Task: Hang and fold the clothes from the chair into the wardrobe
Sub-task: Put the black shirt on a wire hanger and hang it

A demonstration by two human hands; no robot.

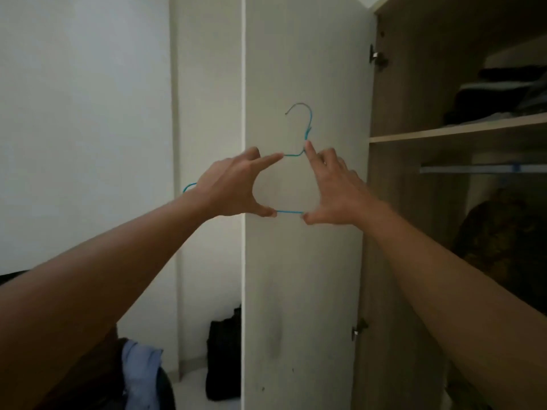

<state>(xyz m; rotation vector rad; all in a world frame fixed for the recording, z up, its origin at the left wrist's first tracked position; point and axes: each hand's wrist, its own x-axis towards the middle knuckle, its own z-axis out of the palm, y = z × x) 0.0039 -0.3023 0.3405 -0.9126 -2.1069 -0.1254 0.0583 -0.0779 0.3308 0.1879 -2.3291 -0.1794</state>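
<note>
- The person is holding a blue wire hanger [290, 212] up at arm's length, in front of the face of the open wardrobe door [305, 276].
- The left hand [233, 187] is spanning the hanger with index finger and thumb spread wide: the index tip is touching the upper wire and the thumb tip is pressing the bottom bar.
- The right hand [334, 190] is mirroring it, its index finger pointing up to the twisted neck under the hook and its thumb meeting the bottom bar; the other fingers of both hands are lying folded, and I cannot tell whether they are hooking the wire.
- The hanger's left shoulder is sticking out behind the left wrist, and its hook is standing upright and free.
- The door's near edge is running straight down between the hands and the white wall [83, 113], with open floor showing to its left.
- To the right, the wardrobe shelf [458, 132] is carrying folded dark clothes [500, 96]; beneath it the rail [473, 168] is crossing open space above a dark hanging garment [497, 241].
- A pale blue garment [139, 368] is lying at the lower left, and a black bag [223, 359] is standing on the floor beside the door's edge.
</note>
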